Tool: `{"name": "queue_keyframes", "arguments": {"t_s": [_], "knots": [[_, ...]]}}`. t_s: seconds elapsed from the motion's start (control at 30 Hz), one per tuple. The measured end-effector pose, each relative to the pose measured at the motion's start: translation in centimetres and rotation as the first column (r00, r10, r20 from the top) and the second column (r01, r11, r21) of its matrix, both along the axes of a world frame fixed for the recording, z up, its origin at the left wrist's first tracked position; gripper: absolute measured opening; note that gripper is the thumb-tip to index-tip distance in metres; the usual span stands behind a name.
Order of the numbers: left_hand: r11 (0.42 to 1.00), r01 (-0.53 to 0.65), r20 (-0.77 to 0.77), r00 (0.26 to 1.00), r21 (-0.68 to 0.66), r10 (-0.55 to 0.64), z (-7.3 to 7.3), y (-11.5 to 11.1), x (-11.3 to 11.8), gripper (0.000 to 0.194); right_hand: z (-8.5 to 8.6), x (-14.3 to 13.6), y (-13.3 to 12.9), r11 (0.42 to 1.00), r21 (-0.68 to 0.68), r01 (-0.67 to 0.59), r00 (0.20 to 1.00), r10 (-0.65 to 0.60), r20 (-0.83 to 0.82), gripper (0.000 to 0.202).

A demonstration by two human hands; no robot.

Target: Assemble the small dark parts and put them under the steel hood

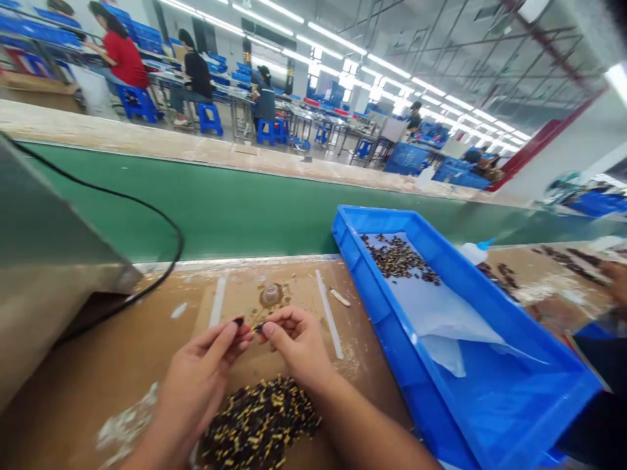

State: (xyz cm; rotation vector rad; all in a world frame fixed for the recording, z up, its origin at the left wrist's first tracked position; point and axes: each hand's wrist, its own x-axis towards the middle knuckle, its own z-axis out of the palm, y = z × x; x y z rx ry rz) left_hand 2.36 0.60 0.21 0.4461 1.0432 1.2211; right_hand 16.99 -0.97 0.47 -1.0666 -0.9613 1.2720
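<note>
Above the brown work surface, my left hand (203, 369) pinches a small dark piece (238, 321) between thumb and forefinger. My right hand (301, 346) is closed on a small black-and-yellow piece (258, 328), held almost against the left fingertips. What kind of parts these are is too small to tell. Below the hands lies a loose pile of black-and-yellow pieces (264, 424), partly behind my forearms. Just beyond my fingers, a small clear round cup (271, 295) stands on a stained cardboard sheet (294, 307).
To the right, a long blue tray (386, 320) holds a white sheet (435, 307) with scattered pieces (399, 258). A black cable (179, 241) loops beside a metal housing (44, 281) on the left. A green barrier (245, 209) runs behind. Another person's hand (614, 281) appears far right.
</note>
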Motion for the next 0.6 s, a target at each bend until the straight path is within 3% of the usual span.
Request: {"name": "queue_keyframes", "arguments": {"t_s": [0.17, 0.3, 0.47, 0.6], "knots": [[0.998, 0.035, 0.206, 0.978, -0.047, -0.024, 0.1, 0.1, 0.0, 0.026, 0.0, 0.0, -0.3, 0.998, 0.058, 0.028, 0.999, -0.027, -0.021, 0.025], [0.998, 0.054, 0.240, 0.969, -0.007, -0.051, -0.5, 0.0, -0.3, 0.034, -0.7, 0.1, -0.4, 0.999, 0.032, 0.011, 0.998, -0.009, -0.069, 0.022], [0.988, 0.058, 0.074, 0.995, 0.142, -0.069, -0.9, -0.2, 0.0, 0.039, -1.1, 0.2, -0.4, 1.000, 0.012, 0.002, 0.988, 0.000, -0.153, 0.021], [0.958, 0.088, -0.220, 0.975, 0.272, -0.027, -1.1, -0.8, 0.0, 0.030, -0.6, 0.0, -0.7, 0.999, 0.051, 0.002, 0.997, 0.001, -0.071, 0.018]]}}
